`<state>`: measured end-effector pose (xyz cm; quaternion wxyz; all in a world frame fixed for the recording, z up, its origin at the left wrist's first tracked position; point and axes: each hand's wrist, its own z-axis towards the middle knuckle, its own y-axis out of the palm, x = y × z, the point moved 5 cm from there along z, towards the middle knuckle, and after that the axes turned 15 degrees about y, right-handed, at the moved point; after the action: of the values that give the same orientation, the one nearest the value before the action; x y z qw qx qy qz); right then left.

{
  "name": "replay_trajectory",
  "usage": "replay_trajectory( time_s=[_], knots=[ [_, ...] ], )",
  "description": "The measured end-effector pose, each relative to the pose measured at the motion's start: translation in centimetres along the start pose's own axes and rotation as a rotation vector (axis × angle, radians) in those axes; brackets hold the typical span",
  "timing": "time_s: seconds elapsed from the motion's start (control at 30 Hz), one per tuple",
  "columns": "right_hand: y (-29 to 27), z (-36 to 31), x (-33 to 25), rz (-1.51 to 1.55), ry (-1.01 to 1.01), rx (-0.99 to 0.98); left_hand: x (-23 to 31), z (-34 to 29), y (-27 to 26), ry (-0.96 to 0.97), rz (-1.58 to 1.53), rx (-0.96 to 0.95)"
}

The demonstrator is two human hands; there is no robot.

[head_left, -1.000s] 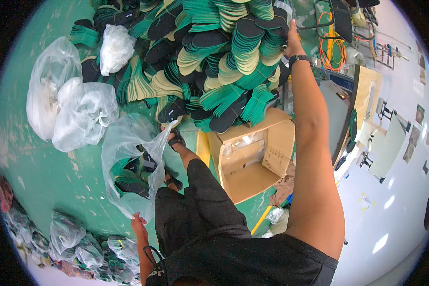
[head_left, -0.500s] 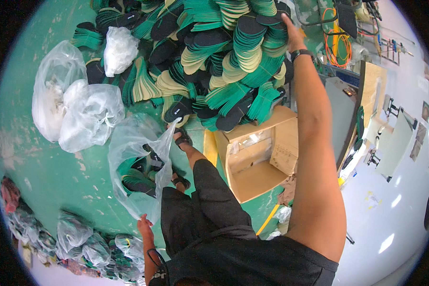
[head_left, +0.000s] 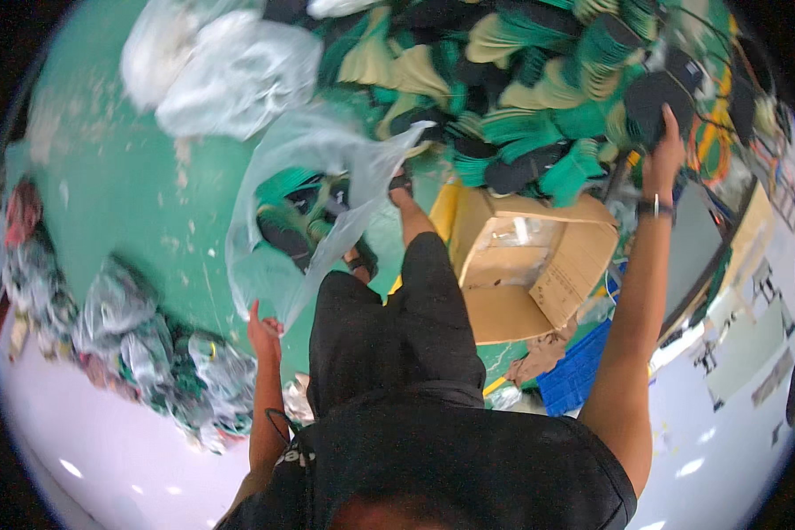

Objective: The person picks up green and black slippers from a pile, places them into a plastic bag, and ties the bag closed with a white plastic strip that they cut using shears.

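Insoles (head_left: pixel 649 102) appeared clasped in the right hand (head_left: pixel 667 152), some fingers hidden, beside the heap (head_left: pixel 574 172); the left hand (head_left: pixel 265 334) pinched a part-filled clear bag (head_left: pixel 362 199) by its rim. Gathering seemed underway; the next move seemingly called for a firm grip.

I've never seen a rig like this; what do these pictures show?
There is no machine: a person works bare-handed, filmed by a fisheye camera worn on the head and looking down, so straight edges bend. The left hand holds the edge of a clear plastic bag with some insoles inside. The right hand holds a bundle of dark insoles. On the green floor lie a large pile of green, black and cream insoles and whitish plastic bags; an open cardboard box is near the pile.
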<state>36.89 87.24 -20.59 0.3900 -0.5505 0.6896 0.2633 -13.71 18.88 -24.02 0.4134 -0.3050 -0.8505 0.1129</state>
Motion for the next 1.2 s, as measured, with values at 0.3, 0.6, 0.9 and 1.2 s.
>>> replay_trajectory(
  time_s=[0.3,0.6,0.9,1.2],
  knots=[
    [15.0,-35.2,20.8,-0.449,0.174,-0.625,-2.3,-1.0,-2.4,0.091,-0.352,-0.268],
    [23.7,-43.7,44.3,-0.549,0.711,-0.902,-4.7,-1.5,-6.7,0.134,-0.521,-0.383],
    [27.0,-27.4,43.3,-0.738,0.101,-0.711,-5.9,-1.1,-5.7,0.133,-0.467,-0.539],
    [18.9,-24.7,22.8,-0.173,-0.267,-0.574,-4.3,-1.8,-2.7,0.021,-0.091,-0.440]
  ],
)
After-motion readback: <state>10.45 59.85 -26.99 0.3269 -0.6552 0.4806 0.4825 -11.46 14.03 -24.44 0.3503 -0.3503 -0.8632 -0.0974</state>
